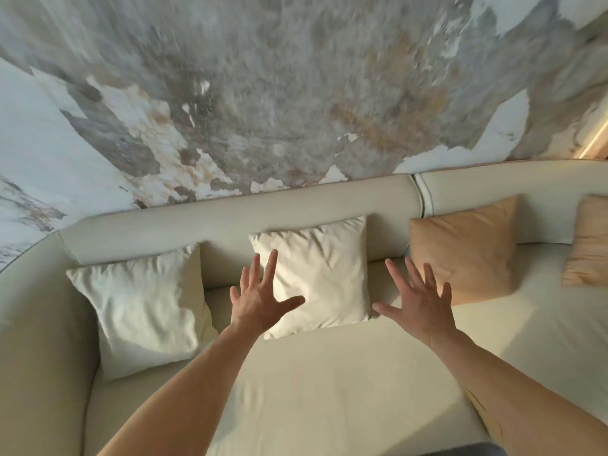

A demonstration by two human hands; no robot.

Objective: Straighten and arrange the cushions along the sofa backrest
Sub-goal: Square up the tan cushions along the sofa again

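A cream sofa's backrest runs across the view. Against it lean a white cushion at the left, a second white cushion in the middle, a tan cushion to the right and another tan cushion at the right edge. My left hand is spread open over the middle cushion's lower left corner; whether it touches is unclear. My right hand is spread open just right of that cushion, over the gap before the tan one. Neither hand holds anything.
The sofa seat stretches below the cushions, with a curved armrest at the left. A marbled grey and white wall rises behind the backrest. A seam splits the backrest into two sections.
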